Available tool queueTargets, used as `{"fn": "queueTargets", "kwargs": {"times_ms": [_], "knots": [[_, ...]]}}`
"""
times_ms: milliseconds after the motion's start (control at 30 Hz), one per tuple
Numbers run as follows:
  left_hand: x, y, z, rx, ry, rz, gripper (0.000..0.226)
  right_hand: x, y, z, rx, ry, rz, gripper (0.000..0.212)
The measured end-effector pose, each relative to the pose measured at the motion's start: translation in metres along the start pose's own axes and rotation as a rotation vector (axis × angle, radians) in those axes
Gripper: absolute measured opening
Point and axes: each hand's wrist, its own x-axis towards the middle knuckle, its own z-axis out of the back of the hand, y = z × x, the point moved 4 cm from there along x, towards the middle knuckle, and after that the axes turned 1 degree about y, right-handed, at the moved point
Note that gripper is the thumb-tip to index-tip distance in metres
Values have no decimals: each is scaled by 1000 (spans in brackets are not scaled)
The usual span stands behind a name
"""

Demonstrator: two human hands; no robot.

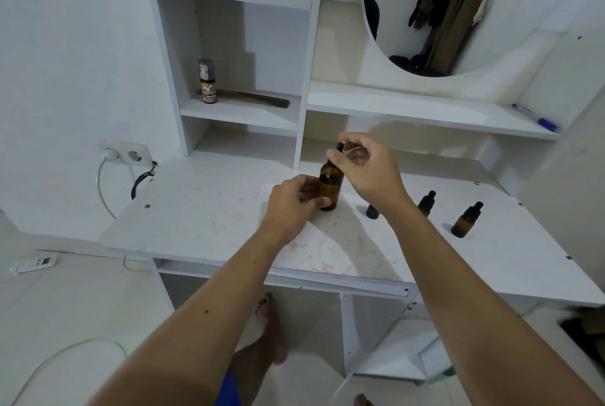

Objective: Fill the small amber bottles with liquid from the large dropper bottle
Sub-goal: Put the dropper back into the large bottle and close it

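Note:
A large amber dropper bottle [331, 183] stands upright on the white desk [209, 209]. My left hand [294, 202] grips its body from the left. My right hand [366, 166] pinches the black dropper cap [339, 147] at its top. Three small amber bottles stand to the right: one [372, 211] without a cap, partly hidden behind my right wrist, one [426, 203] with a black dropper cap, and one [465, 220] nearest the desk's right side, also capped.
A small spray bottle [207, 82] and a comb [258, 99] lie on the left shelf. A blue pen [537, 118] rests on the right shelf under an oval mirror [458, 6]. A wall socket [126, 153] with a cable sits left of the desk.

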Motion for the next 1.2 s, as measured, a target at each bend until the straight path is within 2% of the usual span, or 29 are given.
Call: {"fn": "queueTargets", "kwargs": {"times_ms": [100,233,400,500,667,800,933,1033,1200], "knots": [[0,0,0,4,1,-2,50,-2,0,-2,-11,43,28,36],[0,0,0,16,-3,-16,47,-1,-2,0,-40,14,12,43],[0,-1,1,21,-4,-17,48,-1,-3,0,-52,48,42,38],[-1,-1,1,12,-2,-18,47,1,-3,1,-96,20,20,41],[1,0,0,19,-3,-1,48,-2,-2,-1,-58,53,46,37],[0,1,0,10,-1,-9,49,-2,-4,-2,-65,19,4,43],[1,1,-1,18,-1,-6,49,-6,-5,-3,-30,48,17,38],[1,1,-1,18,-1,-13,48,-6,-5,-2,-60,7,4,46],[2,2,-2,21,-2,5,49,-8,-5,-5,-30,21,34,44]]}}
